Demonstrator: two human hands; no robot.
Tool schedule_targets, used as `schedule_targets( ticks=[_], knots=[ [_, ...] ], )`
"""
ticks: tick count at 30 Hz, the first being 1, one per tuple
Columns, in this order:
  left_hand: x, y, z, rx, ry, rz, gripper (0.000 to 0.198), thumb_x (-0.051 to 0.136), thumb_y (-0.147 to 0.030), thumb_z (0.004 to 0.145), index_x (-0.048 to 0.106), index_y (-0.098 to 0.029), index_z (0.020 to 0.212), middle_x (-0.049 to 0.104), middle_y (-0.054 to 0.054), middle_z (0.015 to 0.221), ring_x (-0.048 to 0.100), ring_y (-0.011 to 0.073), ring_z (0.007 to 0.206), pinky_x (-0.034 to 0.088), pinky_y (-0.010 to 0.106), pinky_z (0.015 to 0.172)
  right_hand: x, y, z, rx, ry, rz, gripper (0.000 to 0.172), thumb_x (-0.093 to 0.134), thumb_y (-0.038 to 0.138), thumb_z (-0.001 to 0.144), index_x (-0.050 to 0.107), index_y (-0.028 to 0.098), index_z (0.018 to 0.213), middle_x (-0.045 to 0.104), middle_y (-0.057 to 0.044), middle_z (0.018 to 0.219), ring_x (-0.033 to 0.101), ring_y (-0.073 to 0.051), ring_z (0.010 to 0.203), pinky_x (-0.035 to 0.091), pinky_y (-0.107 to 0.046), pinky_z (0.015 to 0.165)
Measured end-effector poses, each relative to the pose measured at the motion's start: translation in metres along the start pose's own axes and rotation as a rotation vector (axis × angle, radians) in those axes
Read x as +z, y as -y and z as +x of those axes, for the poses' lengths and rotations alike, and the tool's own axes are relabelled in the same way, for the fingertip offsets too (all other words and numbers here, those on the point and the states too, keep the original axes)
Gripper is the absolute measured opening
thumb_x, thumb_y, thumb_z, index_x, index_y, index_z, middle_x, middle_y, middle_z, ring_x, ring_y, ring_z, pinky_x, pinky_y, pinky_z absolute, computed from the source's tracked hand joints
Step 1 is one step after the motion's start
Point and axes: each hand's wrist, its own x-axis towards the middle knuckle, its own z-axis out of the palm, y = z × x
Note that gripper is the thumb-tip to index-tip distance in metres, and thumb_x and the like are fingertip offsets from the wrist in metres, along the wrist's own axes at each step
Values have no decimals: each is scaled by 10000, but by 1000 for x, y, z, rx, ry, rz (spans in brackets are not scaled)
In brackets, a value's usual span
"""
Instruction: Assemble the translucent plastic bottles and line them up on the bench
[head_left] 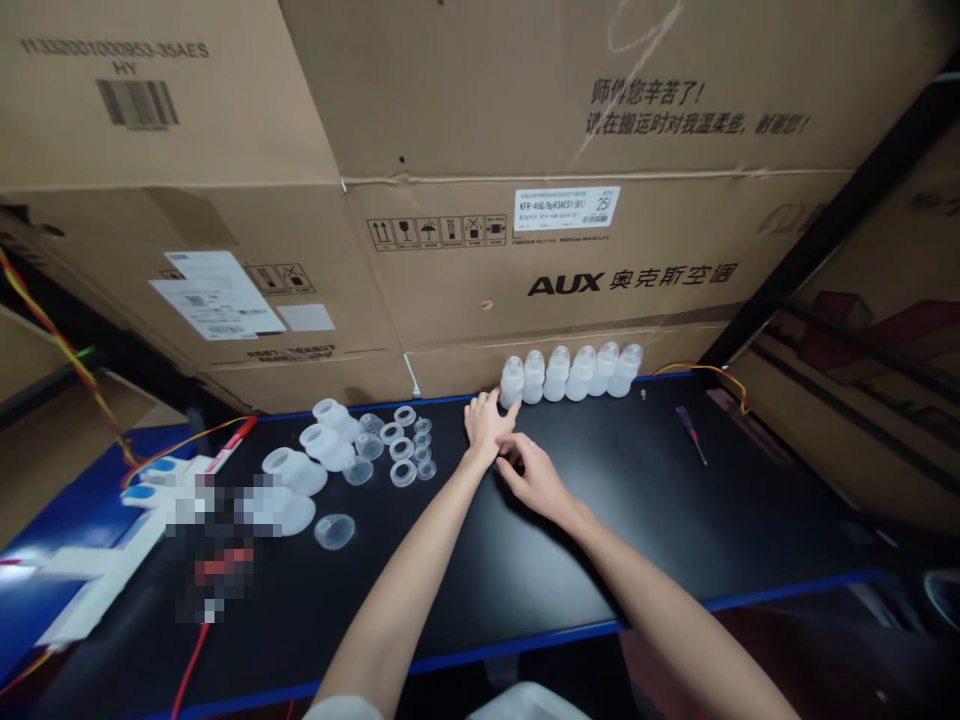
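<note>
My left hand [490,422] is at the back of the table, its thumb and fingers apart beside the leftmost baby bottle [512,380]. The thumb is close to that bottle's base; I cannot tell whether it touches. My right hand [535,478] hovers just behind my left wrist, fingers loosely bent and apart, with nothing visible in them. Several milky-white baby bottles [581,373] with clear caps stand upright in a row against the cardboard. On the left are empty bottle bodies [294,470], clear domed caps [334,531], ring collars [403,473] and small translucent nipples [426,469].
A screwdriver [691,436] lies on the black tabletop [720,510] at right, near a tiny loose piece [643,394]. A white frame [112,560] and wires [187,670] border the left side. A tall cardboard wall [450,300] closes off the back.
</note>
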Motion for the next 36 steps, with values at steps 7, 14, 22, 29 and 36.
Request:
schedule_targets(
  ticks=[7, 14, 22, 29, 36],
  knots=[
    [9, -9, 6, 16, -1, -32, 581, 663, -504, 982, 598, -202, 1475, 709, 170, 1348, 625, 372, 1287, 442, 490, 1112, -4, -3, 1, 0, -27, -9, 256, 589, 237, 1016, 629, 236, 1269, 710, -74, 1106, 689, -230, 942, 554, -366, 864],
    [-18, 21, -32, 172, 76, -155, 769, 712, -322, 953, 389, -183, 1637, 593, 193, 1511, 588, 347, 1380, 467, 474, 1143, -4, 16, -6, -40, 76, 50, 265, 612, 238, 1010, 623, 245, 1275, 733, -37, 983, 693, -225, 870, 544, -370, 871],
    [-108, 83, -98, 308, -216, 82, 264, 611, -182, 961, 754, -215, 1181, 747, 134, 1058, 701, 328, 1056, 505, 448, 967, 10, 31, -16, -111, 242, -18, 255, 593, 219, 1025, 632, 258, 1275, 753, -51, 1009, 705, -254, 944, 527, -422, 923],
    [-149, 103, -92, 25, 171, 185, 181, 656, -199, 881, 712, -261, 1042, 707, -22, 712, 713, 238, 751, 414, 323, 694, 17, 16, -11, -89, 195, -29, 182, 565, 252, 1052, 662, 244, 1206, 743, -57, 984, 704, -253, 949, 543, -419, 900],
    [-167, 113, -92, 47, 170, 105, 114, 683, -264, 943, 796, -249, 948, 720, -3, 725, 665, 198, 703, 374, 304, 678, 18, 16, -12, -106, 217, -71, 165, 581, 251, 1060, 689, 257, 1185, 740, -55, 962, 702, -262, 946, 548, -439, 906]
  ],
)
